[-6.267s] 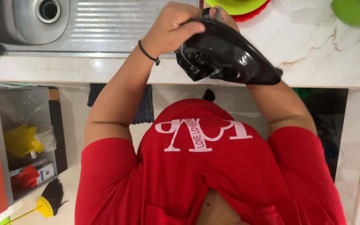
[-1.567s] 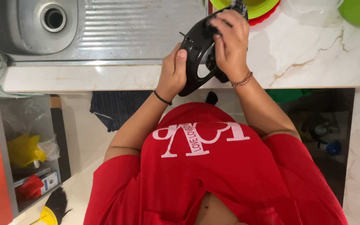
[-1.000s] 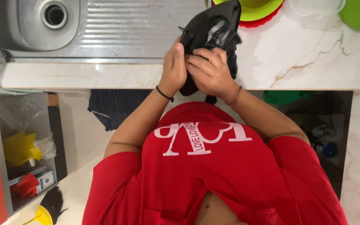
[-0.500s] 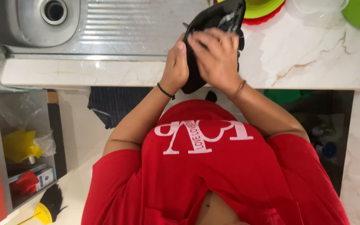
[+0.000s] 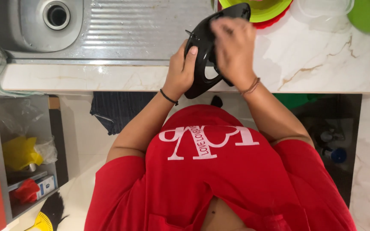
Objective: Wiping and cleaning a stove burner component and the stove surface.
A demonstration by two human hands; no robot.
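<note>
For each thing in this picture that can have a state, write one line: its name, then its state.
Black plastic object: tilted, held above the counter edge.
Left hand: gripping the object's side.
Right hand: pressed on the object, blurred.
Sink: no water, drain open.
Green plate: stacked on a red one.

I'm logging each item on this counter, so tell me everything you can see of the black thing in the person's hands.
The black object is glossy, looks like hard plastic, curved and pointed at its far end, with an oval opening like a handle near its lower edge. It is tilted above the marble counter, beside the steel sink. The left hand grips its side; the right hand, blurred, lies over its top. What it is, I cannot tell.
</note>
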